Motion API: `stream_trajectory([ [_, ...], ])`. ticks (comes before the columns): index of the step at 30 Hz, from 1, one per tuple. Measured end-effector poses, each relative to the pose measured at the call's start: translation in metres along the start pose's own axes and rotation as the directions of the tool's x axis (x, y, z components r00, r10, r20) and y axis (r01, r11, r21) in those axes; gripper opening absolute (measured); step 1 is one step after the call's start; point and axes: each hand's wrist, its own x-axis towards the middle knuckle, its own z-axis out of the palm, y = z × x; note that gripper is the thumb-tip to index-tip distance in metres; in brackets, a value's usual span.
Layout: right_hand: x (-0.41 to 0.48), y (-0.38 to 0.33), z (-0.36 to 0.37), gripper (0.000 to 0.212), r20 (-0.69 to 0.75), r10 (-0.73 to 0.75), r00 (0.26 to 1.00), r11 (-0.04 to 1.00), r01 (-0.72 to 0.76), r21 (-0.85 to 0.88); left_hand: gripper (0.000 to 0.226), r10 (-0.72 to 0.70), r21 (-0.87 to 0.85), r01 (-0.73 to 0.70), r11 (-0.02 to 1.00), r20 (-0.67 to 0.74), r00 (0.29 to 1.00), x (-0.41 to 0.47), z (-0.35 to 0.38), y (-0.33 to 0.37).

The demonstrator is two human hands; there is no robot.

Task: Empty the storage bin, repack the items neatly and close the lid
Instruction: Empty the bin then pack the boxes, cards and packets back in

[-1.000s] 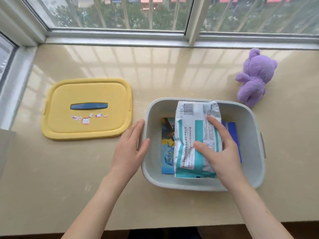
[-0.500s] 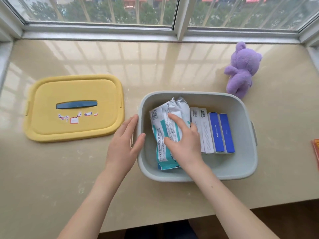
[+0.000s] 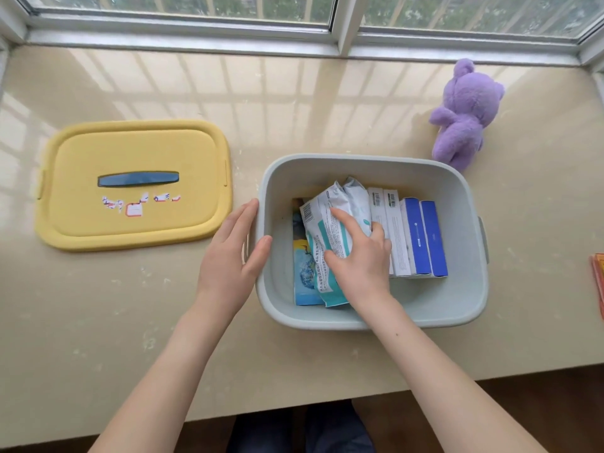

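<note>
The grey storage bin (image 3: 359,322) stands open on the beige counter. Inside it, my right hand (image 3: 362,263) grips a white and teal packet (image 3: 322,223), which leans tilted on its edge; the forefinger lies on its face and the other fingers tuck behind it. A flat blue picture pack (image 3: 304,279) stands against the bin's left wall. Two white boxes (image 3: 392,223) and two blue boxes (image 3: 425,237) stand in a row on the right. My left hand (image 3: 228,256) rests flat against the bin's left outside wall, thumb on the rim. The yellow lid (image 3: 130,152) lies to the left.
A purple plush bear (image 3: 464,116) sits on the counter behind the bin's right corner. An orange item (image 3: 598,279) shows at the right edge. The window frame runs along the back, and the counter's front edge is close to my body.
My right hand has tipped the packet from lying flat to leaning on its edge at the bin's left side, uncovering the row of boxes. My left hand stays against the bin.
</note>
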Motion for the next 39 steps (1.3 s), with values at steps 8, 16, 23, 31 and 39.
stream_trajectory([
  [8,0.001,-0.009,0.006,0.067,0.007,-0.011,1.0,0.969,0.013,-0.249,0.053,-0.018,-0.013,0.018,1.0,-0.01,1.0,-0.001,0.001,-0.001],
  [16,-0.004,0.001,-0.021,0.08,0.177,-0.08,0.981,0.994,0.093,-0.066,0.057,-0.03,-0.013,0.03,0.999,-0.003,1.0,0.0,0.002,0.0],
  [23,-0.001,0.002,-0.012,0.082,0.097,-0.035,0.995,0.998,0.04,-0.058,0.058,-0.026,-0.033,0.026,0.999,-0.002,1.0,-0.001,0.002,-0.002],
  [31,-0.003,0.006,-0.002,0.074,-0.048,-0.023,0.999,0.999,0.021,-0.041,0.058,-0.019,-0.019,0.019,1.0,0.001,1.0,0.0,0.002,-0.004],
  [39,0.001,0.015,-0.011,0.072,-0.035,-0.143,0.989,0.972,0.134,-0.192,0.057,-0.008,-0.036,0.007,0.999,-0.007,1.0,0.0,0.003,-0.005],
])
